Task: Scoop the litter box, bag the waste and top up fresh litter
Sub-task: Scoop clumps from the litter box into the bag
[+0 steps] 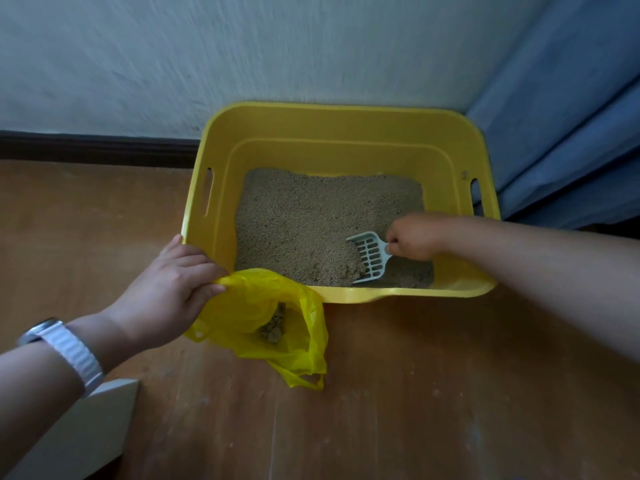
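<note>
Floorboards (415,393) of worn wood run up to a pale wall, and against it sits the yellow litter box (332,123), its near rim dipped low. Sandy litter (304,216) covers most of its bottom, heaped toward the near edge. Just outside the box's near-left corner lies the yellow plastic bag (273,327), mouth gaping, a dark clump of waste (275,325) already resting inside.

The left hand (173,289), a pale watch band on its wrist, pinches the bag's rim between thumb and fingers to hold it open. The right hand (412,237) is curled tight around the handle of the white slotted scoop (369,254), whose blade digs into the heap. The scoop's long axis points down and left, straight toward the bag, so a loaded lift would only need to cross the low rim.

No brand, label or readable writing shows anywhere.
</note>
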{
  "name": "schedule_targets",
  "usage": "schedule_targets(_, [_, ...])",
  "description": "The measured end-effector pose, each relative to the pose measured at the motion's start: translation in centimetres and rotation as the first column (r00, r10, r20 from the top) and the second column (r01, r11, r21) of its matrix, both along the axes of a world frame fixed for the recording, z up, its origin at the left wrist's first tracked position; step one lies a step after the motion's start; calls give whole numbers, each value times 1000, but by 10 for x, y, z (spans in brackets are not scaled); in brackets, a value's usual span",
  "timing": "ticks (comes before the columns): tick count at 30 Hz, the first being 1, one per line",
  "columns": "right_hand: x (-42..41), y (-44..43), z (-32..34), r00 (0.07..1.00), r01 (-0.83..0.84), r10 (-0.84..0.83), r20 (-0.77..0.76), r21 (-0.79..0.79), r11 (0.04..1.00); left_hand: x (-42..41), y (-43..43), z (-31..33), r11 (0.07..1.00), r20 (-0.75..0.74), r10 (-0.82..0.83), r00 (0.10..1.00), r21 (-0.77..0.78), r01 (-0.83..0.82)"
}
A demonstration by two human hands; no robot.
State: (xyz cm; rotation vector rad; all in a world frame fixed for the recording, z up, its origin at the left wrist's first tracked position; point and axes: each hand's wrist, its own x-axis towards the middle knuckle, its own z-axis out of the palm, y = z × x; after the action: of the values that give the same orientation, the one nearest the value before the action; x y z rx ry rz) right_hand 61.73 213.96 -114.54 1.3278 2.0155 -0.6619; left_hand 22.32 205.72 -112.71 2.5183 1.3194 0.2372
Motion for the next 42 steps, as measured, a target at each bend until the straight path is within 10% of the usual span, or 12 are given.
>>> schedule_targets(42, [-117,-6,-37,831,253,-285,-477,-132,958,3,-2,-6,999,-25,28,999,-42,-29])
